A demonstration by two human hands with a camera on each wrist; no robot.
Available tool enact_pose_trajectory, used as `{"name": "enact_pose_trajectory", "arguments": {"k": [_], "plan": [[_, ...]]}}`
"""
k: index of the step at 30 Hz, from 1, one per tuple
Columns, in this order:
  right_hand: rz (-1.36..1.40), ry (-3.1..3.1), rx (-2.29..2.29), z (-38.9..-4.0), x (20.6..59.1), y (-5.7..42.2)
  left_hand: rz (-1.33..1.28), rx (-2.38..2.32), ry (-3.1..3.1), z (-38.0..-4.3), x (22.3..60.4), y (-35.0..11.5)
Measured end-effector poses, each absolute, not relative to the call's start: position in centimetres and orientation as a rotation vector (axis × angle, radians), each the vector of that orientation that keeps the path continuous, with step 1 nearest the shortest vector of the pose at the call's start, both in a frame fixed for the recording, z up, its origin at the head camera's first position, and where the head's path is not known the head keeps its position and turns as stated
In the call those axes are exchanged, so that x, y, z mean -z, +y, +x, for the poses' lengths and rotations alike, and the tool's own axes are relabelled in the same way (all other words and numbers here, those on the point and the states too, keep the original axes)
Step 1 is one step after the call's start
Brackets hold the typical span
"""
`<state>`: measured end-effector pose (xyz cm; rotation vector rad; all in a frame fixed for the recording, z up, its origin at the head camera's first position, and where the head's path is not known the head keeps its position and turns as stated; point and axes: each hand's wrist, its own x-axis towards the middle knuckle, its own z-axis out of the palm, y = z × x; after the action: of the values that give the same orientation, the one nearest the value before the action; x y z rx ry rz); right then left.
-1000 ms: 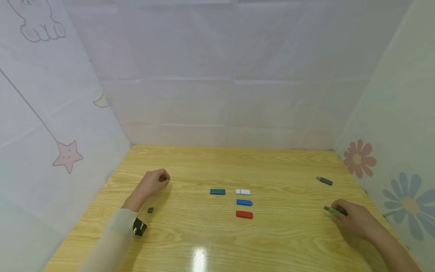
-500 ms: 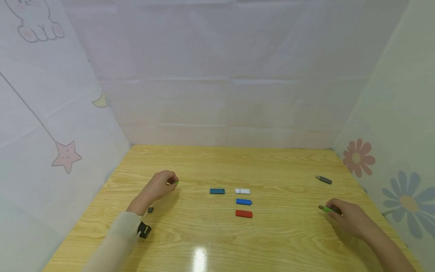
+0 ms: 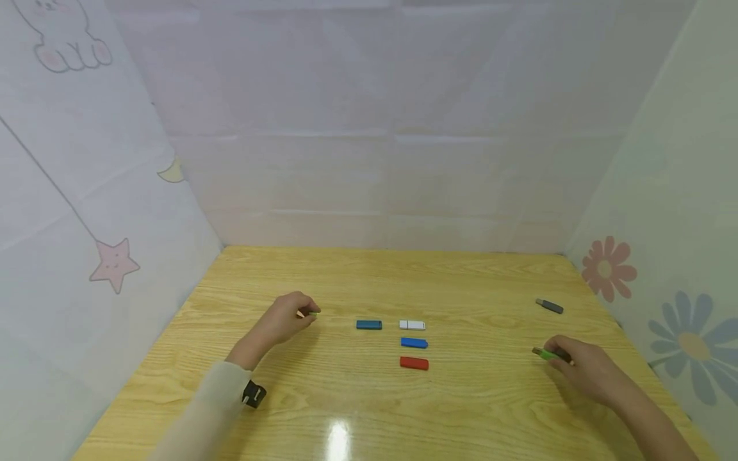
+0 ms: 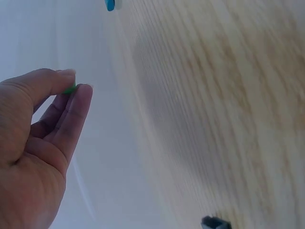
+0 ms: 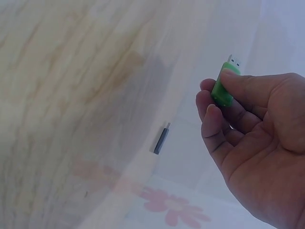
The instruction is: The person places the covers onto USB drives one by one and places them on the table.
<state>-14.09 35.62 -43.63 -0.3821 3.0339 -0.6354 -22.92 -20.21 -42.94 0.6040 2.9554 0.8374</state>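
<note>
My left hand, at the left of the table, pinches a small green cap between thumb and fingertips; the fingers hide most of it. To the right, my right hand holds a green USB stick between thumb and fingers, its bare metal plug pointing away from the palm. Both hands are raised over the wood-grain table. Nearest to the left hand lies a teal USB stick. Beyond the right hand a dark grey USB stick lies with its plug exposed.
Mid-table, a white USB stick, a blue USB stick and a red USB stick lie in a column. Sheeted walls close off the back and both sides. A black device sits at the left wrist.
My left hand has moved right with the green cap, and its forearm now covers the small dark piece on the table. My right hand has shifted slightly left with the green USB stick.
</note>
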Motion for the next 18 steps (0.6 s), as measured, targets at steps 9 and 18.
{"name": "enact_pose_trajectory", "arguments": {"k": [9, 18], "plan": [[-0.397, 2.991, 0.663, -14.2, 43.4, 34.5, 0.586, -0.853, 2.955, -22.2, 43.4, -18.6], [-0.462, 2.992, 0.674, -14.5, 43.0, 33.1, 0.66, -0.854, 2.921, -21.9, 43.2, -17.6]]}}
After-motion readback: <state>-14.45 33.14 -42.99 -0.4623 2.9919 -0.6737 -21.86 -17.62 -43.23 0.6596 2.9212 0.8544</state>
